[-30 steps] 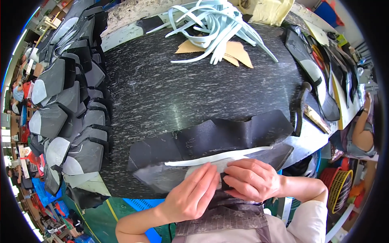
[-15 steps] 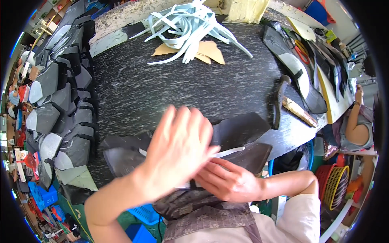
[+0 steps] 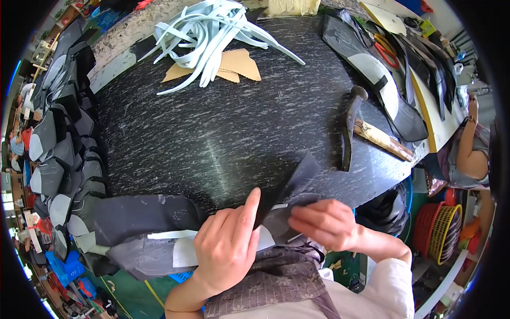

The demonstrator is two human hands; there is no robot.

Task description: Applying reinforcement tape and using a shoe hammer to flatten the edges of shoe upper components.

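A long black sheet-like piece with a grey-white patch [image 3: 184, 252] lies along the near table edge, one black flap [image 3: 297, 181] standing up off it. My left hand [image 3: 226, 247] rests on the middle of this piece beside the flap, index finger stretched out and the others bent; its thumb is hidden. At the piece's right end, my right hand [image 3: 326, 226] has its fingers curled together; what they pinch, if anything, is hidden. A thin white strip [image 3: 171, 234] lies along the piece to the left of my left hand.
A hammer [image 3: 380, 138] with a wooden handle lies at right. Far back are a heap of pale blue strips [image 3: 210, 40] and tan card pieces [image 3: 241, 64]. Stacked black-and-grey pieces [image 3: 53, 138] line the left edge. Red-handled scissors [image 3: 386, 52] lie among black pieces at right.
My left hand has come down from its blurred raised position onto the piece. My right hand has shifted right and up. The black piece now reaches further left, and one flap stands up.
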